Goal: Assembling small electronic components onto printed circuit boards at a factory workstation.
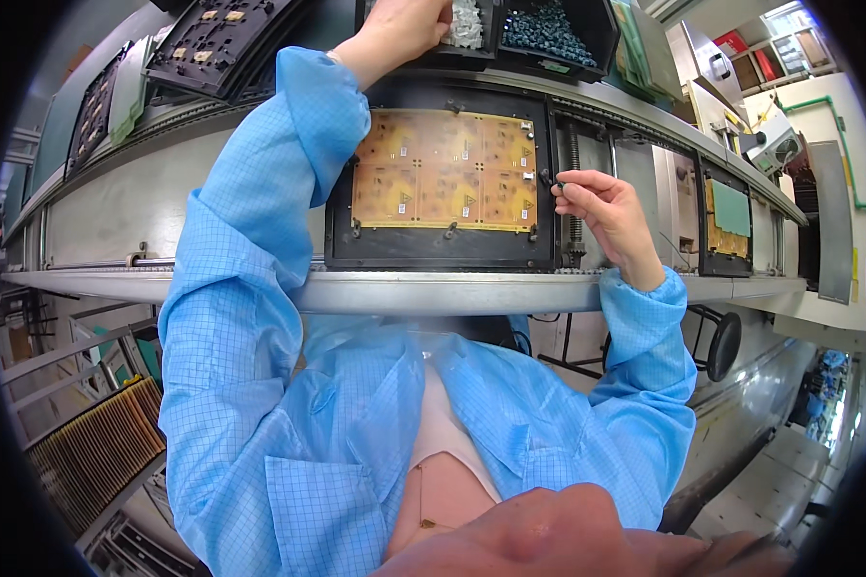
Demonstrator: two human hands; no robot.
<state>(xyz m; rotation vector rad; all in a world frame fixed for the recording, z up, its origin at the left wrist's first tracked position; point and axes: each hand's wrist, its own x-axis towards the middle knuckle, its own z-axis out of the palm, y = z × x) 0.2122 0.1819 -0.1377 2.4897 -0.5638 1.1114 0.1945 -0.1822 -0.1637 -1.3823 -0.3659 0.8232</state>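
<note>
Item 1: right hand (608,210), just right of the work; I see thumb and forefinger together, clamped on a small dark part (557,189) held beside the carrier's right edge.

Item 2: left hand (399,37), at the far side, extended to the bin of white parts (466,27); its fingertips are partly cut off from my view, so I cannot tell whether they are apart or together.

Item 3: circuit board panel (449,178), orange-brown, six sections in two rows, lying flat in a black carrier (433,248) in front of me. Two small white pieces sit along its right edge.

Item 4: metal conveyor rail (452,293), running left to right along the near side of the carrier.

Item 5: blue parts (551,34), heaped in a black bin, far side, just right of the white ones.

Item 6: black trays (216,48), stacked far left, tan pieces on the top one.

Item 7: second carrier, well to the right, bearing a green sheet (731,210) over an orange-brown board.

Item 8: rack of upright boards (96,452), near left, below the conveyor.
</note>
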